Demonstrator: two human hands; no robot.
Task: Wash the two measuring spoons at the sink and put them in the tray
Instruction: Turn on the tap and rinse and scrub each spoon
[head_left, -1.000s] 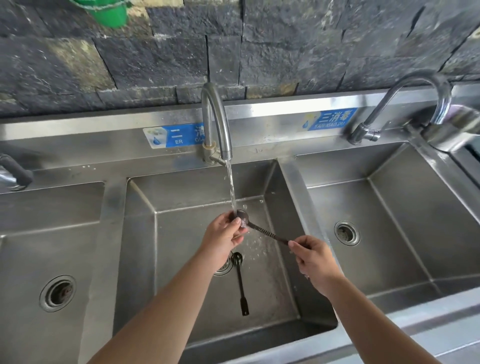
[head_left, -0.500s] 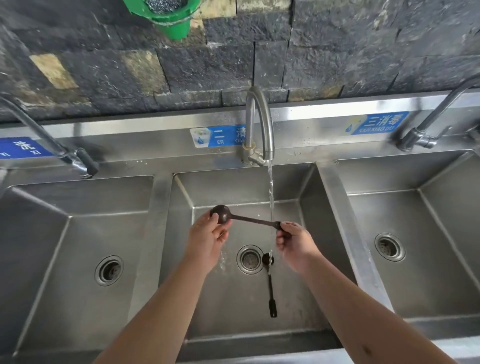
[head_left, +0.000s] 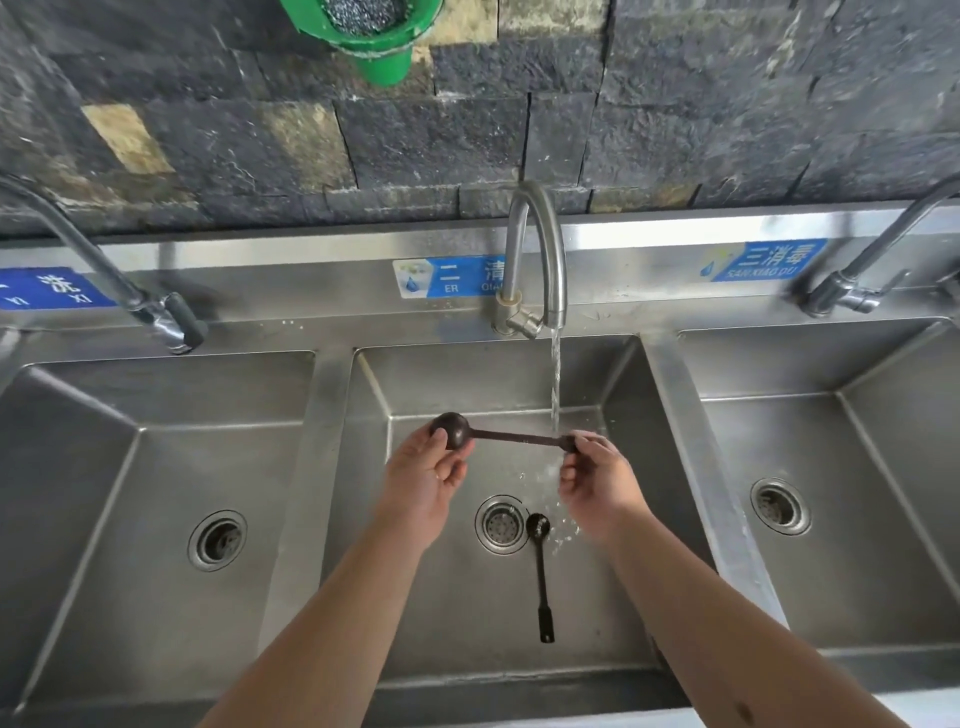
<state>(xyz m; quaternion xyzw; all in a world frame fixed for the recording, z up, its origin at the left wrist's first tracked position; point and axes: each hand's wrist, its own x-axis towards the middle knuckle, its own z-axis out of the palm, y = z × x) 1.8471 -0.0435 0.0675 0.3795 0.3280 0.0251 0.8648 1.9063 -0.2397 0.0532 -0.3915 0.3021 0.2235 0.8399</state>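
Observation:
A dark measuring spoon (head_left: 511, 437) is held level over the middle sink basin (head_left: 618, 384). My left hand (head_left: 423, 478) grips its round bowl end on the left. My right hand (head_left: 597, 475) pinches the handle end on the right. Water from the middle tap (head_left: 537, 260) falls onto the handle just beside my right fingers. A second, smaller black measuring spoon (head_left: 541, 577) lies on the basin floor, its bowl next to the drain (head_left: 500, 524) and its handle pointing toward me. No tray is in view.
Steel basins flank the middle one, the left basin (head_left: 156, 415) and the right basin (head_left: 841, 415), each with its own tap and drain. A green holder (head_left: 369, 31) with a scrubber hangs on the dark stone wall above. Blue labels line the backsplash.
The held spoon has swung so its bowl moved left out of the stream and the water now hits the handle end. The view shifted left and up. The lower spoon stayed put.

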